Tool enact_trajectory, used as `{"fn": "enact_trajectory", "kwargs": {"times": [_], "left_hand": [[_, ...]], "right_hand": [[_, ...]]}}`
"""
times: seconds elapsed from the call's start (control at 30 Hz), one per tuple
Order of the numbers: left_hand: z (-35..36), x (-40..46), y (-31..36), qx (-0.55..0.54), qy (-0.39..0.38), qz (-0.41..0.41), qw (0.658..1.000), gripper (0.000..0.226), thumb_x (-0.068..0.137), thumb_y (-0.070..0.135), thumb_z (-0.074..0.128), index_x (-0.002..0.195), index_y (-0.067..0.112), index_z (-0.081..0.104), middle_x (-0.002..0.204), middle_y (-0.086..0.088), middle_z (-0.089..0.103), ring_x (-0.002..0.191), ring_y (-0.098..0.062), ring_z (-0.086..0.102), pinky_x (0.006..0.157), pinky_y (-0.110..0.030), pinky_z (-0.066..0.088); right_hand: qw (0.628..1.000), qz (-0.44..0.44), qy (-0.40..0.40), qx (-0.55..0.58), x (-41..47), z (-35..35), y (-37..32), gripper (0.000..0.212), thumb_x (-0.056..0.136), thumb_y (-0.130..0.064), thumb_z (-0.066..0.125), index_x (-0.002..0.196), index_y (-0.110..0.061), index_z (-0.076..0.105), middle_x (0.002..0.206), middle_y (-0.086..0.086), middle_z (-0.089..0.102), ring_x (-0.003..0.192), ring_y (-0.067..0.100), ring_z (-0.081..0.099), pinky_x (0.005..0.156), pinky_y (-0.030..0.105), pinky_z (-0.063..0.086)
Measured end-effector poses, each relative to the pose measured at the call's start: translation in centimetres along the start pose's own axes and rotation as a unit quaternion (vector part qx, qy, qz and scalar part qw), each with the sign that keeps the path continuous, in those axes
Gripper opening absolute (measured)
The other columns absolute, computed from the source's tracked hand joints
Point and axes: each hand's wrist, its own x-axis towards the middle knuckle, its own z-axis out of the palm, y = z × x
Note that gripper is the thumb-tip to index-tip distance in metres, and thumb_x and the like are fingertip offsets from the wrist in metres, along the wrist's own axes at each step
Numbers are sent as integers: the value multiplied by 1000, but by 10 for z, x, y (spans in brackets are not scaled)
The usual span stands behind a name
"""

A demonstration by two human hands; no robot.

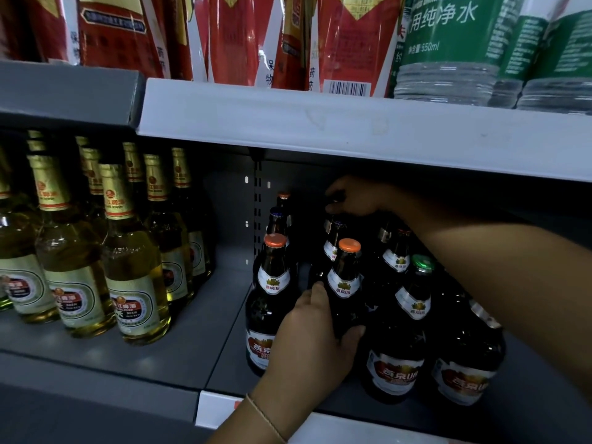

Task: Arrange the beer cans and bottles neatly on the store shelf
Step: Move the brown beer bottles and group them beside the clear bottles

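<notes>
the left hand (315, 344) has its fingers wrapped round a dark bottle with an orange cap (346, 283), standing near the front of the grey shelf (192, 357). the right hand (352, 195) reaches far back, fingers curled on top of another dark bottle (331, 238).

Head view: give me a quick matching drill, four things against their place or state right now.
Things:
1. left hand
2. right hand
3. green-capped bottle
4. pale beer bottles

Places or states:
A. standing on the left section of the shelf
B. gripping the body of an orange-capped dark bottle
C. reaching to a bottle top at the back
D. upright in front, right of the gripped bottle

Pairs: 1-B, 2-C, 3-D, 4-A
</notes>
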Motion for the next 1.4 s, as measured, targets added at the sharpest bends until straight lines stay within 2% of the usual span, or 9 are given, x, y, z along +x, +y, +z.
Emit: {"fn": "enact_trajectory", "kwargs": {"times": [0.2,0.47,0.67,0.77,0.9,1.07,1.17,1.3,1.4], "left_hand": [[2,-2,-2,11,-4,-7,1000,89,86,58,56,151,13,15,148,-6,37,123,-15,52,98,-17,43],[2,-2,-2,9,-7,-10,1000,89,85,56,57,151,13,16,149,-7,37,118,-16,56,98,-20,45],[4,-2,-1,7,-8,-15,1000,88,85,56,58,151,14,17,148,-6,38,119,-17,55,97,-23,47],[4,-2,-2,8,-7,-12,1000,88,85,56,58,151,14,17,148,-6,38,124,-17,51,98,-21,45],[4,-3,-3,3,-3,-9,1000,88,84,55,59,150,14,18,145,-7,40,115,-18,58,95,-21,46],[7,-6,-3,8,-6,-13,1000,90,85,56,56,150,15,10,145,-8,40,102,-17,64,88,-23,49],[6,-5,-3,9,-1,-5,1000,90,83,55,59,150,17,12,143,-5,42,103,-13,63,84,-17,45],[4,-6,-1,-3,1,-4,1000,91,82,56,62,149,21,11,137,-1,45,74,-1,63,73,-11,38],[5,-6,-3,-17,2,0,1000,89,82,54,63,149,22,14,131,-2,49,79,-8,66,75,-13,41]], "right_hand": [[999,-33,22,-22,6,5,1,32,92,-19,68,117,0,67,123,15,65,109,29,60,81,24,39],[999,-23,25,-28,4,8,3,27,93,-15,66,111,4,69,117,16,68,97,29,61,75,26,40],[999,-18,21,-20,-2,6,3,28,94,-17,66,113,4,68,119,18,67,95,25,58,78,25,41],[1000,-9,30,7,-8,-4,2,39,94,-26,65,123,0,63,123,12,63,111,30,59,96,35,47],[994,-41,85,54,-22,-15,-4,35,98,-33,58,100,-1,70,103,17,70,96,31,65,84,36,49],[993,-52,-51,94,-51,-11,-12,41,89,-56,59,108,-21,70,105,3,71,94,22,68,86,39,57],[994,-74,-61,49,-57,-5,-11,40,86,-37,73,118,-14,68,120,3,67,109,20,63,98,36,50],[995,-84,-28,43,-54,0,-6,27,82,-25,77,104,-10,73,105,7,72,98,24,67,93,44,53],[996,-85,-24,24,-54,-1,-7,26,81,-25,78,103,-11,74,100,6,73,95,25,68,90,45,54]]}}
